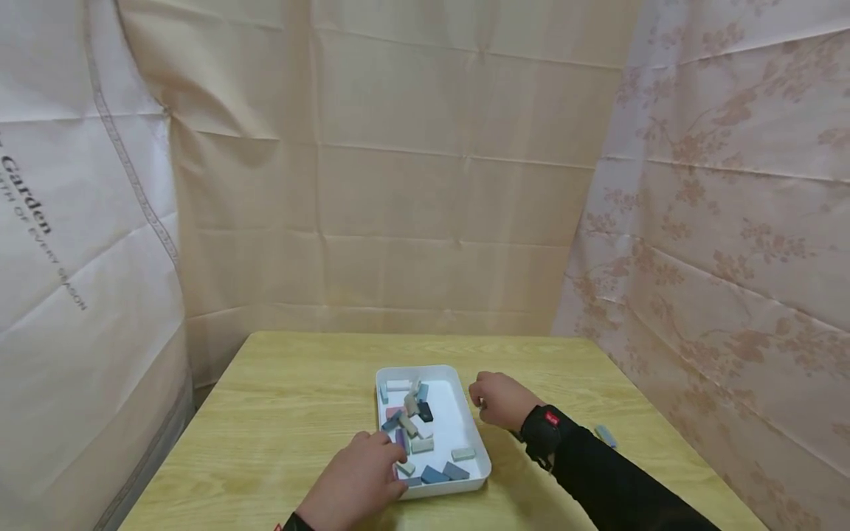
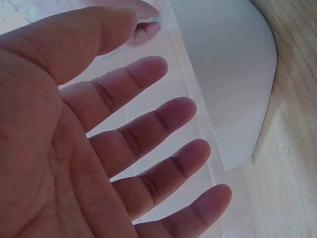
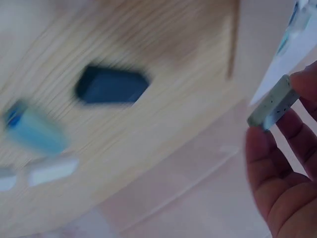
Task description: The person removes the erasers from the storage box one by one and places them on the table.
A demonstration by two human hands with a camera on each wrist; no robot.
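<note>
A white tray (image 1: 462,413) stands on the table with several small blocks in it, eraser-like in shape, in grey, blue, pink, white, purple and black. At its near left side is my left hand (image 1: 358,479), its fingers straight and spread in the left wrist view beside the tray's wall (image 2: 225,74); I cannot tell if they touch it. My right hand (image 1: 506,400) is just right of the tray. Between thumb and fingertips it pinches a small pale green block (image 3: 273,102) with dark specks. In the head view that block is mostly hidden by the hand.
On the wooden table (image 1: 285,398), a blue-green block (image 1: 606,435) lies near my right forearm. The right wrist view shows a dark block (image 3: 111,85), a light blue one (image 3: 37,130) and white ones (image 3: 52,170), blurred. Cloth hangs behind and on both sides.
</note>
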